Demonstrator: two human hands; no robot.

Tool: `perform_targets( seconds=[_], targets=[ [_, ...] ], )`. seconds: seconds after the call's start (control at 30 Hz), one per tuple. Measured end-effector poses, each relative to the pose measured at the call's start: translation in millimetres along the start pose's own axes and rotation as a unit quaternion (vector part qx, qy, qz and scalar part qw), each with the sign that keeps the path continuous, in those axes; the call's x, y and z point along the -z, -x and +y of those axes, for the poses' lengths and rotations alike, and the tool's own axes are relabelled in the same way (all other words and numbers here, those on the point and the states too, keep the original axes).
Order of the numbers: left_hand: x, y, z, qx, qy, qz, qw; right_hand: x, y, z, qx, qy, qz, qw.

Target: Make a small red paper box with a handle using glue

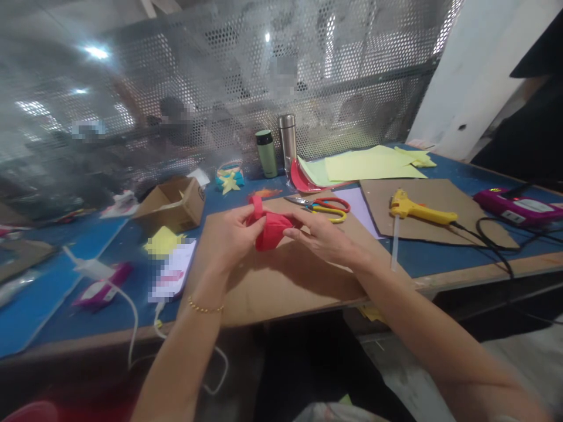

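Observation:
Above a sheet of cardboard [272,287], both hands hold a small red folded piece [271,231], which looks like paper or felt, with a looped strip standing up at its left. My left hand [235,237] grips its left side, the thumb pressed on the front. At the right edge, the thumb and fingers of my right hand [321,234] pinch the same piece. Fingers hide parts of it on both sides. Just beyond my right hand lie scissors [328,206] with red and yellow handles.
A yellow glue gun [422,212] rests on cardboard at right, near a purple device [519,206] with cables. Behind stand a green bottle [266,155], a steel flask [288,140] and yellow sheets [369,164]. Left are a cardboard box [173,208] and a phone [173,272] on a white cable.

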State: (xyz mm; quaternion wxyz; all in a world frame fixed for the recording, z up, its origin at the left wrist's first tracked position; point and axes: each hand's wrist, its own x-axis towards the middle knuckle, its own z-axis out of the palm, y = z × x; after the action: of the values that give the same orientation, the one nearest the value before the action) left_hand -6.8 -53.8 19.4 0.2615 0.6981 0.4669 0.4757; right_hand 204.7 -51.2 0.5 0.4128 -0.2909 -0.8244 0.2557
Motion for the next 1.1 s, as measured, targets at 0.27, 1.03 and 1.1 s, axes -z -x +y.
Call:
perform_targets(
  seconds=[0.27, 1.03, 1.1],
  targets=[
    [19.5, -5.5, 0.6, -0.161, -0.096, 0.083, 0.979, -1.3, 1.2, 3.7, -0.009, -0.012, 0.046, 0.999],
    [-24.1, 4.6, 24.2, 0.157, 0.22, -0.019, 0.963, -22.8, 1.4, 9.8, 0.033, 0.0, 0.124, 0.992],
    [-25.3, 4.9, 24.0, 0.152, 0.218, -0.015, 0.964, -23.0, 1.4, 9.5, 0.041, 0.003, 0.128, 0.991]
  ],
)
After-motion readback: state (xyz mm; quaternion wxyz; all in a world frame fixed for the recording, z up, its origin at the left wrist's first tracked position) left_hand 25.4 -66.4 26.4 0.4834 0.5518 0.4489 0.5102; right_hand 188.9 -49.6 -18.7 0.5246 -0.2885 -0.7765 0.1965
